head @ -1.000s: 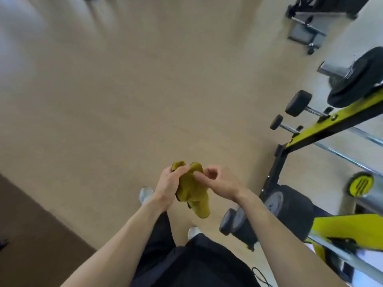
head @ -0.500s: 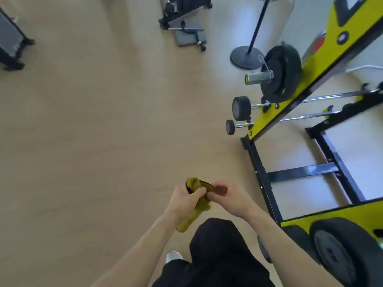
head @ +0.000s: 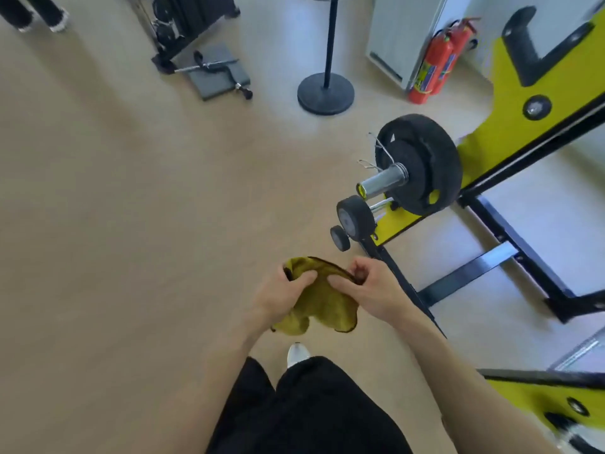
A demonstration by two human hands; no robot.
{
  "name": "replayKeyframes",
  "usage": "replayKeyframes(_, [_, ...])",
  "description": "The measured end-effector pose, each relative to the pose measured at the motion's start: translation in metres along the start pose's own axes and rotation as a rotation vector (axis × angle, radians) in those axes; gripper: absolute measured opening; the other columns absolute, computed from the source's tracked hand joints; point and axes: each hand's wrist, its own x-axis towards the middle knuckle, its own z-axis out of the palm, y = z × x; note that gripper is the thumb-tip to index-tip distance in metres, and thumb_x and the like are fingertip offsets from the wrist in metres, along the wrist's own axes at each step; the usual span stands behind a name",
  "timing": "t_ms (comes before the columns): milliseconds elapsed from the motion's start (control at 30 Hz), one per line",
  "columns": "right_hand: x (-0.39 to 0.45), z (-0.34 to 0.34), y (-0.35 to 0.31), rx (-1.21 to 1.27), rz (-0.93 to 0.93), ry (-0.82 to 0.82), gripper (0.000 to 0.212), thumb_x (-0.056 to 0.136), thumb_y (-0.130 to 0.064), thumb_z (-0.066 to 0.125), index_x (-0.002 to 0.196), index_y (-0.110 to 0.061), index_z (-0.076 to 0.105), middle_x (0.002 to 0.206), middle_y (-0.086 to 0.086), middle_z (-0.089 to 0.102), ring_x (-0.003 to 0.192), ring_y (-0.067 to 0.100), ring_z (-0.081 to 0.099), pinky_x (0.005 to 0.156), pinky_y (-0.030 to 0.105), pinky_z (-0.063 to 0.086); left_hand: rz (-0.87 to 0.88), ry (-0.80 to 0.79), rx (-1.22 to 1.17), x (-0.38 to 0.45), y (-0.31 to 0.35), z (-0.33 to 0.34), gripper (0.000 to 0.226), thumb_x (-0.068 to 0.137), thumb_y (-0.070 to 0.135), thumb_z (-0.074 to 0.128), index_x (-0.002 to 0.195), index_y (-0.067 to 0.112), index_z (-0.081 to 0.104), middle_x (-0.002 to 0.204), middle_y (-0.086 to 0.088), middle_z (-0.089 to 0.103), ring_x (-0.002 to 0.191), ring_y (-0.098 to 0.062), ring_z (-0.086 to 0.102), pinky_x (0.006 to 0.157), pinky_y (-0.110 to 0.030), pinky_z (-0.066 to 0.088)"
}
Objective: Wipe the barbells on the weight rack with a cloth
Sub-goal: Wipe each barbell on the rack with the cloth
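Cloth, olive-yellow, hangs at centre frame above the wood floor, its top edge pinched by both the left hand and right hand. At 2 o'clock, 3 barbells sit on the yellow weight rack, well apart from it.

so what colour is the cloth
Olive yellow cloth with a dark edge, seen in the head view.

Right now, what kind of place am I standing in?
Most likely a gym or weight room. A yellow weight rack holds a barbell with a black plate, smaller fixed barbells sit below it, and another exercise machine stands across the floor.
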Motion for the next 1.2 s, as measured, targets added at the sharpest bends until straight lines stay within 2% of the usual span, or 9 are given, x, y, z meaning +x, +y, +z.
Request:
replayKeyframes(133, [0.068, -0.015, -0.033, 0.084, 0.035, 0.123, 0.049, 0.071, -0.064, 0.074, 0.083, -0.018, 0.061, 0.069, 0.000, 0.064, 0.068, 0.017, 0.063, 0.062, 0.039, 0.055, 0.033, -0.049, 0.069, 0.083, 0.052, -0.033, 0.062, 0.082, 0.064, 0.068, 0.122, 0.019, 0.058, 0.111, -0.002, 0.067, 0.102, -0.020, 0.064, 0.096, -0.044, 0.055])
replayKeyframes(233, [0.126, -0.024, -0.049, 0.148, 0.075, 0.220, 0.033, 0.080, -0.049, 0.075, 0.082, -0.020, 0.059, 0.066, -0.005, 0.063, 0.065, 0.012, 0.061, 0.058, 0.030, 0.050, 0.127, -0.107, 0.215, 0.156, 0.092, -0.054, 0.057, 0.083, 0.065, 0.066, 0.118, 0.020, 0.063, 0.105, 0.001, 0.067, 0.098, -0.017, 0.065, 0.093, -0.041, 0.054])
replayKeyframes(333, [0.177, -0.033, -0.073, 0.189, 0.131, 0.302, 0.029, 0.085, -0.044, 0.072, 0.087, -0.018, 0.058, 0.069, -0.004, 0.066, 0.066, 0.011, 0.064, 0.056, 0.022, 0.050, 0.249, -0.202, 0.370, 0.221, 0.139, -0.074, 0.043, 0.088, 0.061, 0.062, 0.108, 0.023, 0.063, 0.095, 0.007, 0.063, 0.091, -0.011, 0.061, 0.078, -0.029, 0.049])
replayKeyframes(500, [0.253, -0.049, -0.120, 0.183, 0.219, 0.422, 0.043, 0.079, -0.058, 0.069, 0.094, -0.019, 0.058, 0.080, 0.007, 0.071, 0.072, 0.020, 0.069, 0.060, 0.033, 0.058, 0.396, -0.355, 0.716, 0.316, 0.234, -0.100, 0.033, 0.093, 0.060, 0.055, 0.079, 0.031, 0.048, 0.077, 0.012, 0.051, 0.070, -0.001, 0.047, 0.058, -0.018, 0.032])
replayKeyframes(600, [0.294, -0.067, -0.147, 0.238, 0.235, 0.547, 0.031, 0.086, -0.049, 0.071, 0.091, -0.021, 0.058, 0.070, 0.000, 0.070, 0.061, 0.008, 0.065, 0.053, 0.024, 0.052, 0.472, -0.411, 0.824, 0.367, 0.298, -0.098, 0.036, 0.091, 0.064, 0.054, 0.073, 0.035, 0.044, 0.075, 0.013, 0.050, 0.068, -0.001, 0.045, 0.058, -0.020, 0.033])
replayKeyframes(800, [0.349, -0.137, -0.151, 0.358, 0.267, 0.904, 0.009, 0.091, -0.037, 0.069, 0.097, -0.031, 0.065, 0.082, -0.007, 0.069, 0.077, 0.006, 0.067, 0.067, 0.023, 0.055, 0.414, -0.572, 0.717, 0.440, 0.400, -0.027, 0.026, 0.092, 0.056, 0.060, 0.088, 0.031, 0.059, 0.082, 0.014, 0.058, 0.083, -0.012, 0.061, 0.068, -0.028, 0.044])
replayKeyframes(967, [0.381, -0.206, -0.131, 0.425, 0.356, 1.155, 0.011, 0.093, -0.036, 0.067, 0.102, -0.035, 0.061, 0.098, -0.014, 0.064, 0.095, 0.003, 0.060, 0.075, 0.016, 0.049, 0.401, -0.731, 0.659, 0.474, 0.461, 0.041, 0.024, 0.096, 0.039, 0.062, 0.082, 0.020, 0.065, 0.070, 0.002, 0.060, 0.062, -0.013, 0.058, 0.053, -0.025, 0.045])
replayKeyframes(1100, [0.390, -0.250, -0.116, 0.469, 0.463, 1.436, 0.015, 0.094, -0.033, 0.065, 0.108, -0.028, 0.063, 0.102, -0.012, 0.063, 0.097, 0.002, 0.057, 0.070, 0.013, 0.045, 0.454, -0.917, 0.775, 0.504, 0.497, 0.097, 0.028, 0.092, 0.034, 0.062, 0.102, 0.007, 0.066, 0.089, -0.007, 0.067, 0.084, -0.024, 0.064, 0.077, -0.038, 0.054])
replayKeyframes(1200, [0.397, -0.271, -0.105, 0.469, 0.566, 1.649, 0.017, 0.094, -0.030, 0.066, 0.109, -0.023, 0.065, 0.100, -0.010, 0.064, 0.096, 0.003, 0.059, 0.075, 0.017, 0.047, 0.589, -1.084, 0.867, 0.519, 0.521, 0.144, 0.016, 0.101, 0.030, 0.054, 0.112, 0.023, 0.063, 0.102, 0.001, 0.068, 0.096, -0.015, 0.065, 0.075, -0.024, 0.054])
